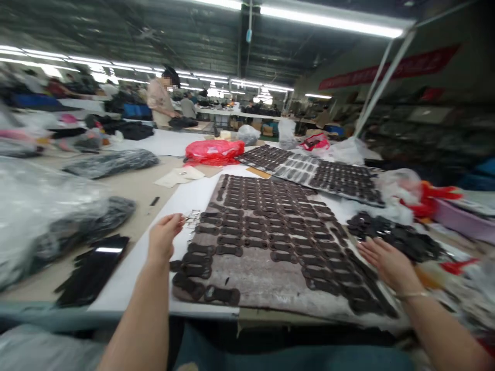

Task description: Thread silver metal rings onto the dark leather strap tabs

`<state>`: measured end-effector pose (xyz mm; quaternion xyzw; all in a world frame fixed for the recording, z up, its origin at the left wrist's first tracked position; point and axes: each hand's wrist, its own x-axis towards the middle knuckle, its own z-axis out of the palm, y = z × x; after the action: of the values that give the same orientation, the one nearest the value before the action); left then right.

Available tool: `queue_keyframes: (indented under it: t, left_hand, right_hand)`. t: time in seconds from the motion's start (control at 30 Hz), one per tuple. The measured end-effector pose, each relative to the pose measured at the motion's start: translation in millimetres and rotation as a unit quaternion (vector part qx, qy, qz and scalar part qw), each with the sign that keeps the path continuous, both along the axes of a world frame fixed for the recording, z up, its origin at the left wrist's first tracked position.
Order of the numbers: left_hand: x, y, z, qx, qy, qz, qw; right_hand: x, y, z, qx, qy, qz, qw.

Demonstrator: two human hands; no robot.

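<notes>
My left hand (166, 236) is at the left edge of a brown board (255, 270), its thumb and fingers pinched on what looks like a small shiny metal piece. Several more small metal pieces (192, 220) lie beside its fingertips on white paper. Rows of dark, strap-like pieces with wider rounded ends (230, 241) cover most of the board; its near middle is bare. On the right, my right hand (389, 262) has its fingers stretched out, by the board's right edge and just in front of a heap of shiny black pieces (394, 234). Nothing shows in its fingers.
Behind the board lies a second panel (313, 172) of dark pieces, with a red plastic bag (214, 151) to its left. Black strips (93, 270) and clear-wrapped bundles (50, 211) lie left. A lilac basin (464, 219) stands right. Another person (160, 100) works further back.
</notes>
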<state>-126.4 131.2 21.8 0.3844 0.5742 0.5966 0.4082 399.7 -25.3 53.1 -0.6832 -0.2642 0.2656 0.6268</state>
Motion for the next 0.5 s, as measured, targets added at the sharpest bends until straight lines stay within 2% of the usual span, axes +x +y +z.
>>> queue_keyframes:
  t: [0.03, 0.1, 0.13, 0.2, 0.33, 0.5]
  left_hand:
    - [-4, 2, -2.8, -0.001, 0.025, 0.007, 1.000]
    - [-13, 6, -10.7, -0.010, 0.090, 0.016, 0.996]
    - [-19, 9, -15.5, -0.017, 0.128, 0.022, 0.991]
    - [-34, 13, -24.3, -0.037, 0.209, 0.030, 0.977]
    - [-55, 18, -31.8, -0.071, 0.357, -0.016, 0.931]
    - [-49, 34, -33.1, -0.079, 0.478, -0.092, 0.870]
  right_hand:
    - [-12, 1, -7.4, -0.016, 0.002, 0.016, 1.000]
    - [-40, 5, -22.9, -0.099, -0.070, 0.071, 0.990]
    - [-55, 7, -29.7, -0.135, -0.113, 0.111, 0.978]
    - [-82, 15, -39.9, -0.159, -0.193, 0.189, 0.950]
    - [-132, 34, -50.6, -0.122, -0.314, 0.309, 0.890]
    - [-189, 55, -62.9, -0.059, -0.380, 0.406, 0.829]
